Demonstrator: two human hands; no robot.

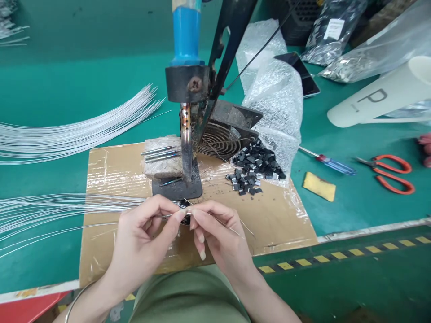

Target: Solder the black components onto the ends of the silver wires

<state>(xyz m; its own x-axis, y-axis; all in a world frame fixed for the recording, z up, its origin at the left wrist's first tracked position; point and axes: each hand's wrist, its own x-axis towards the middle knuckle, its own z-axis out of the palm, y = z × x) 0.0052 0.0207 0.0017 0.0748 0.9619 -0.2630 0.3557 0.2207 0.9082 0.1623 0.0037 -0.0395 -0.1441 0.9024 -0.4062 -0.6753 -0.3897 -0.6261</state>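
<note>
Mid-step, by the look of it: fitting a thin wire [215, 220] to a small black part [185, 220], just in front of the soldering stand [182, 179] on the taped cardboard [276, 215] over the green worktop [67, 80]. Left hand [141, 237] fingers [175, 220] pressed together, pinching the wire end at the black part; more wires [50, 206] fanning off left from under that hand. Right hand [218, 233] fingers [195, 215] also closed in a pinch on the same wire, touching the left fingertips; loose end trailing right. Exact seating in the part too small to tell. Next move likely needs a steady two-hand pinch and fine alignment. Pile of black parts [256, 168] near, to the right. Scissors [390, 172] and screwdriver [330, 162] well apart.
</note>
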